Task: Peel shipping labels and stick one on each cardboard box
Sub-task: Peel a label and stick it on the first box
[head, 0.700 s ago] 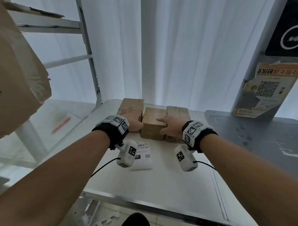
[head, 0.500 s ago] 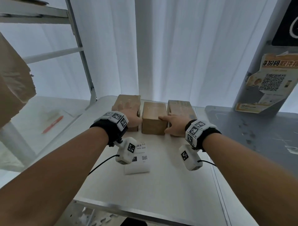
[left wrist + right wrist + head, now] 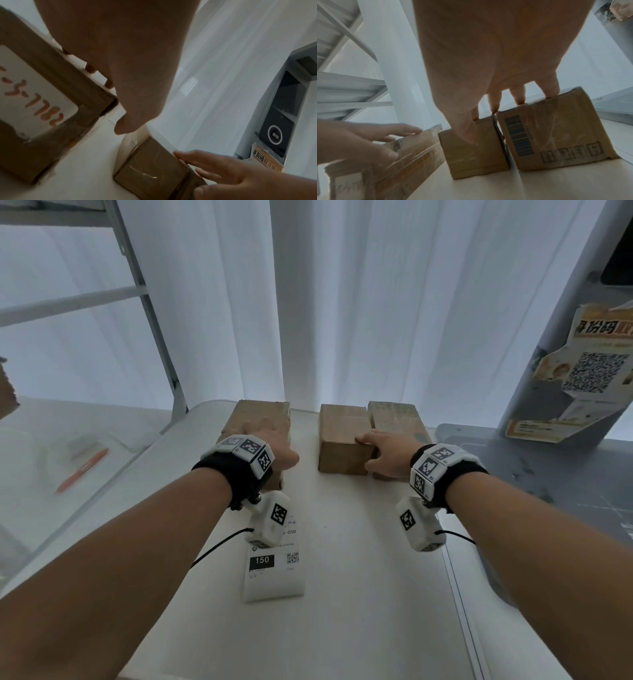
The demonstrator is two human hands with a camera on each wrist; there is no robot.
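Observation:
Three cardboard boxes stand at the far edge of the white table (image 3: pixel 359 594). My left hand (image 3: pixel 274 440) lies on top of the left box (image 3: pixel 260 419), fingers straight, thumb hanging beside it. That box's near face carries a white sticker (image 3: pixel 34 94) with orange handwriting. My right hand (image 3: pixel 383 453) rests straight fingers across the tops of the middle box (image 3: pixel 342 440) and the right box (image 3: pixel 394 419), which touch, with its thumb on the middle box's near face (image 3: pixel 476 159). White printed shipping labels (image 3: pixel 274 573) lie on the table below my left wrist.
A white curtain hangs right behind the boxes. A grey surface (image 3: pixel 565 491) adjoins the table on the right, with a pillar bearing an orange QR poster (image 3: pixel 589 385). A metal shelf frame (image 3: pixel 150 313) stands at the left, an orange pen (image 3: pixel 82 470) on the surface below it.
The left box has slid left under my left hand, opening a gap to the middle box. My right hand has stayed on the middle and right boxes.

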